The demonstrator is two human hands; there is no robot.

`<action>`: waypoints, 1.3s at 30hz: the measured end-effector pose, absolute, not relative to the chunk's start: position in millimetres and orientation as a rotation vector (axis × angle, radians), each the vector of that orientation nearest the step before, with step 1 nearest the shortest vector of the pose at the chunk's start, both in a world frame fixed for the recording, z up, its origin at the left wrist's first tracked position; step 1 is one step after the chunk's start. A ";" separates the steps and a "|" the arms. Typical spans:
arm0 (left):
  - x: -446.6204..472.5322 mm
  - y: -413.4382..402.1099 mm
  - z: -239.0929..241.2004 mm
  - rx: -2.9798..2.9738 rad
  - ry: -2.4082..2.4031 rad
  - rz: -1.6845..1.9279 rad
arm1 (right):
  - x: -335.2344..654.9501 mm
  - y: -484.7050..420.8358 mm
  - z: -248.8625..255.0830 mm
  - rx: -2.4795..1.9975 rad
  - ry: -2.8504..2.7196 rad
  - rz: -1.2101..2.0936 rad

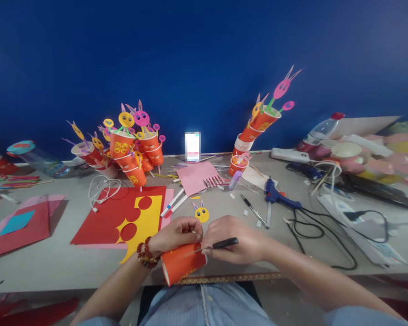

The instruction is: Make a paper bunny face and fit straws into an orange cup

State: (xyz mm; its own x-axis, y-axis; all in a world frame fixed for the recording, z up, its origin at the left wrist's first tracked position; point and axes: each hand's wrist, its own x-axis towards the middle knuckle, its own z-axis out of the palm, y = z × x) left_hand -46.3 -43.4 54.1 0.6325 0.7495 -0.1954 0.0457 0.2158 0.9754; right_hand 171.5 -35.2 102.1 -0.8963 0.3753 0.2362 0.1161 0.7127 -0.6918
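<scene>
Close to the table's front edge, my left hand (180, 233) is closed around the upper end of a red-orange paper cup (183, 263) lying on its side, its wide rim toward the lower left. My right hand (234, 237) is closed beside the cup's base, gripping a slim tool (225, 243) with a black handle and a thin metal shaft. The shaft points left at the cup; whether its tip has gone in I cannot tell. Just beyond both hands lies a yellow paper rabbit face (201, 213) with ears.
Red and yellow cut paper (102, 222) lies left, pink paper (199, 176) ahead. Decorated cup stacks (122, 145) stand behind; another stack (258, 127) leans right. A blue glue gun (279, 195), pen (253, 208), black cord and power strip (360, 231) are to the right.
</scene>
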 end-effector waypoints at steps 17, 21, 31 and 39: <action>-40.9 -57.7 56.8 1.762 1.106 0.909 | 157.7 -56.8 59.0 -1.251 -1.814 1.375; -39.2 -65.6 49.9 1.911 1.193 1.022 | 151.5 -64.1 53.6 -1.294 -1.575 1.416; -43.0 -72.0 41.9 1.753 1.193 1.167 | 160.5 -82.8 69.6 -1.093 -1.918 0.787; -39.2 -72.9 50.5 1.903 1.185 1.113 | 157.8 -76.6 82.9 -0.827 -2.166 0.574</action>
State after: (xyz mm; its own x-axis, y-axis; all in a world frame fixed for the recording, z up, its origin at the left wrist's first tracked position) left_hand -39.2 -72.9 50.5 0.2390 0.9142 0.3273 0.3841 -0.3986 0.8328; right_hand 157.8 -76.6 82.9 -0.5221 0.7074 0.4764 0.3789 0.6929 -0.6135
